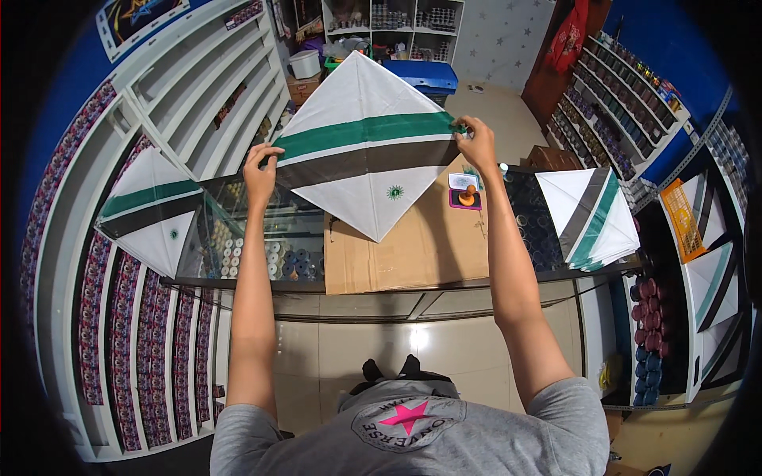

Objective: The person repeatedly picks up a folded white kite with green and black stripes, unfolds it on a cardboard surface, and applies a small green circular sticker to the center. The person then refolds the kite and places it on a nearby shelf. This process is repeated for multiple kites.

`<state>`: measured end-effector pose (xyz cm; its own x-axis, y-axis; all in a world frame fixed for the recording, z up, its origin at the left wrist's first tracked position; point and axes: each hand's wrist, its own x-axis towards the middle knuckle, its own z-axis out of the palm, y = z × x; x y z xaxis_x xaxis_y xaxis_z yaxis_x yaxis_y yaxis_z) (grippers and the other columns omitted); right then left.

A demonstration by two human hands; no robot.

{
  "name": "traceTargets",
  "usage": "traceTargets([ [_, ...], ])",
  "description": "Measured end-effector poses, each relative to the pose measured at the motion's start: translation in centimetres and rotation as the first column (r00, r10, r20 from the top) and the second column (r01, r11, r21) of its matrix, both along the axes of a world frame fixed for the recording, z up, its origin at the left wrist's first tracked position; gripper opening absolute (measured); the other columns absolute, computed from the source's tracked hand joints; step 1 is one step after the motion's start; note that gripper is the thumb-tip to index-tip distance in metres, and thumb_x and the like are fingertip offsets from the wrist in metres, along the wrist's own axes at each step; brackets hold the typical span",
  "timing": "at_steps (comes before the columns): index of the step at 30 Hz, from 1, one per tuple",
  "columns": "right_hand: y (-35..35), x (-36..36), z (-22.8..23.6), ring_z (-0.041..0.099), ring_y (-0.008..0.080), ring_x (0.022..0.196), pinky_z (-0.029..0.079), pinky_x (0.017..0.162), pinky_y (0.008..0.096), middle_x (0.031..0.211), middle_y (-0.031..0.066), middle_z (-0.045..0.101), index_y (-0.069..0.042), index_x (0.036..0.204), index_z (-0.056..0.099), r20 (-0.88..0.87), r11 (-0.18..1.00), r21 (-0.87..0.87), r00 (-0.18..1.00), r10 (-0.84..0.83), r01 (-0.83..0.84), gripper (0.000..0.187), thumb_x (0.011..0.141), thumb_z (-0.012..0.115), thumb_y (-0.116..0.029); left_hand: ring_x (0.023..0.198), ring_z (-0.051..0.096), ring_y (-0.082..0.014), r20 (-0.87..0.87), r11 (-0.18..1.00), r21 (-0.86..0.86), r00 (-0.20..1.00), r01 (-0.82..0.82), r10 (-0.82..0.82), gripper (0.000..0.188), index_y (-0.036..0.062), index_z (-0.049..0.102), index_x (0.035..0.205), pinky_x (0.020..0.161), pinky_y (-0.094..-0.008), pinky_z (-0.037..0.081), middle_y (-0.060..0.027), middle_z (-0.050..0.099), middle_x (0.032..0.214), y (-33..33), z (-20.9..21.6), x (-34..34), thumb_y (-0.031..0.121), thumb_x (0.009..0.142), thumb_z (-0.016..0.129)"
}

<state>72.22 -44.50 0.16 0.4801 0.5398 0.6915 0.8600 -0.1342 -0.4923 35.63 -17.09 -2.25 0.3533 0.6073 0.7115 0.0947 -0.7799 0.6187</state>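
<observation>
Between my two hands a white diamond-shaped kite (361, 95) with a green and a dark grey band is held up, its lower tip over a cardboard sheet (357, 266). My left hand (260, 168) pinches the kite's left corner. At the right corner, my right hand (475, 141) grips the edge between thumb and fingers. A small round green emblem shows on the kite's lower part. Beyond the kite's lower right edge, an orange-handled stamp (469, 193) sits by an open ink pad (463, 182) on the cardboard.
The cardboard lies on a glass-topped counter (305, 238) with spools inside. A similar kite with an emblem (151, 210) lies at its left end; a stack of kites (591, 218) lies at the right. Shelves (214, 95) line the left wall, and a spool rack (611, 103) stands far right.
</observation>
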Motion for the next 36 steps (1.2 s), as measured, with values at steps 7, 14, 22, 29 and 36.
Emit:
traceTargets([
  [7,-0.3,-0.1,-0.4,0.061,0.0324,0.081,0.048,0.077,0.0400,0.088,0.0136,0.063,-0.008,0.094,0.068,-0.035,1.000,0.011,0.999,0.008,-0.008,0.023,0.071,0.067,-0.006,0.109,0.058,-0.0252,0.009,1.000,0.014,1.000,0.002,-0.002,0.013,0.0028,0.070,0.090,0.090,-0.0337,0.044,-0.0119,0.063,0.106,-0.2,-0.2,-0.1,-0.003,0.083,0.061],
  [14,-0.3,0.1,-0.4,0.061,0.0328,0.085,0.047,0.078,0.0409,0.091,0.0129,0.063,-0.009,0.094,0.068,-0.030,1.000,-0.007,0.999,0.011,-0.011,0.023,0.071,0.067,-0.008,0.107,0.058,-0.0243,0.028,1.000,0.006,0.999,0.015,-0.016,0.014,0.0031,0.071,0.090,0.090,-0.0335,0.044,-0.0117,0.062,0.105,-0.5,0.0,-0.1,-0.004,0.082,0.060],
  [22,1.3,-1.2,2.0,0.060,0.0296,0.095,0.042,0.086,0.0416,0.097,0.0086,0.063,-0.015,0.094,0.070,0.015,0.996,-0.059,0.997,0.074,-0.073,0.020,0.074,0.066,-0.015,0.106,0.058,-0.0224,-0.011,1.000,0.016,1.000,0.024,-0.024,0.015,0.0022,0.070,0.090,0.090,-0.0309,0.043,-0.0112,0.062,0.105,-1.3,1.4,0.1,-0.004,0.082,0.060],
  [29,3.1,-2.1,5.1,0.063,0.0243,0.080,0.049,0.076,0.0332,0.087,0.0091,0.067,-0.010,0.093,0.070,-0.070,0.975,0.047,0.973,0.222,-0.219,0.018,0.076,0.062,-0.009,0.105,0.059,-0.0191,-0.023,0.994,0.000,0.994,0.108,-0.108,0.013,0.0000,0.069,0.094,0.090,-0.0290,0.044,-0.0091,0.063,0.105,-1.6,2.8,0.3,-0.001,0.084,0.062],
  [36,2.3,-2.1,4.3,0.065,0.0193,0.084,0.050,0.080,0.0313,0.092,0.0100,0.069,-0.003,0.092,0.070,-0.205,0.960,0.149,0.942,0.265,-0.237,0.018,0.077,0.060,-0.005,0.106,0.057,-0.0143,0.154,0.968,-0.173,0.976,0.182,-0.155,0.031,0.0019,0.059,0.118,0.090,-0.0279,0.046,-0.0056,0.061,0.115,-1.4,1.5,-0.3,0.001,0.088,0.063],
])
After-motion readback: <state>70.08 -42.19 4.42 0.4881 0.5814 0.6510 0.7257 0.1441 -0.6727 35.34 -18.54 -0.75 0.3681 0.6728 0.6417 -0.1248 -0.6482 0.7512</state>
